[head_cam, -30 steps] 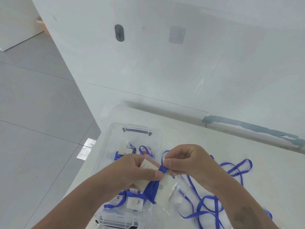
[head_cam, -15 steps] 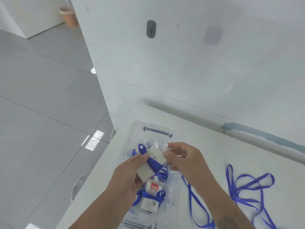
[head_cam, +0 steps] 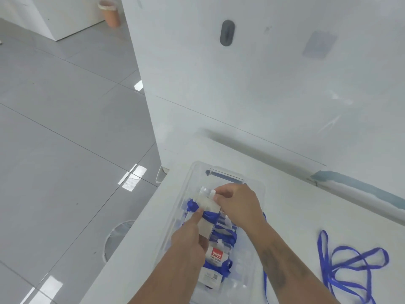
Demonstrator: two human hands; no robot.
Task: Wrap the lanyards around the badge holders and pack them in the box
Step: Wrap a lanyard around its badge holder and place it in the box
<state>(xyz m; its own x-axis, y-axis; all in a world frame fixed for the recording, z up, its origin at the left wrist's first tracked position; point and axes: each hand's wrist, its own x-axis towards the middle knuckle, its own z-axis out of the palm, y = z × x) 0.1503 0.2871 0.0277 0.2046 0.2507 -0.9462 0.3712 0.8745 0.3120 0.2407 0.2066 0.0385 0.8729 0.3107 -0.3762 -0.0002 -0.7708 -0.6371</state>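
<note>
While pinching, fingers (head_cam: 215,197) on holder (head_cam: 208,210).

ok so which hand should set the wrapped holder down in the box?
Probably left. The left hand grips the wrapped badge holder at its near end, over the clear box. The right hand only pinches its far top edge.

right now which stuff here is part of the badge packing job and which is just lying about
Part of the job:
- wrapped badge holder, held by left hand and right hand
- clear plastic box
- packed UHOO badge holder
- loose blue lanyards

Lying about:
- orange bin
- grey wall hook
</note>
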